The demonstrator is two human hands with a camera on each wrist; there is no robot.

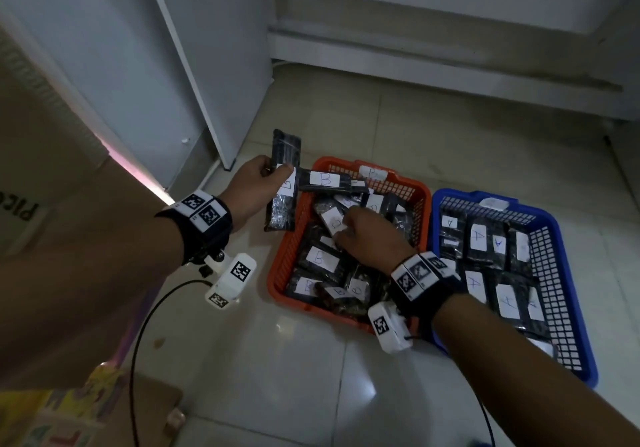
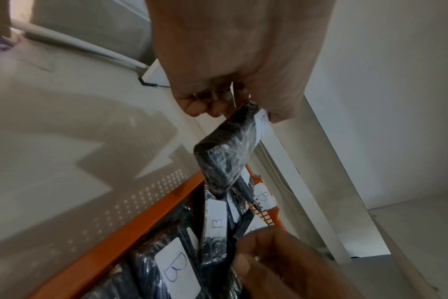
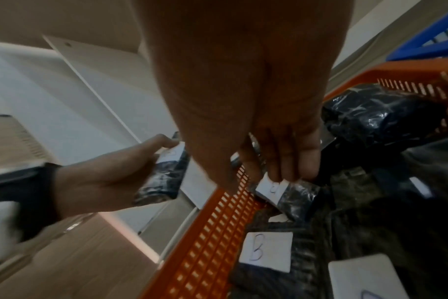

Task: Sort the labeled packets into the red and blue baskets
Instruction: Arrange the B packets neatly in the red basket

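Your right forearm [image 1: 519, 353] is crossing the lower right of the head view, nearest the camera, with a black wrist strap [image 1: 420, 273] and a white camera block [image 1: 389, 325] hanging under it. Your right hand [image 1: 372, 239] is reaching down into the red basket [image 1: 277, 266] at the middle of the frame, and in the right wrist view its fingers [image 3: 286, 161] are pinching the white label end of a black packet [image 3: 292, 192] lying among the others; the letter on that label is partly covered and I cannot read it. Your left hand [image 1: 254, 187] is sitting at centre left of the head view, just outside the basket's left wall, with thumb and fingers closing on a black wrapped packet [image 1: 284, 183] that is standing nearly upright in the air, its white label showing a B. Another packet marked B [image 1: 323, 180] is lying across the basket's far left rim, just beside the one you are holding. The red basket is holding many packets marked B. The blue basket [image 1: 568, 308] is sitting touching its right side, toward the right edge of the frame, and is holding packets marked A [image 1: 479, 237]. Both baskets are resting on the pale tiled floor [image 1: 294, 360]. A cardboard box [image 1: 41, 225] is filling the left side, and a white cabinet panel [image 1: 207, 66] is rising in the upper left.
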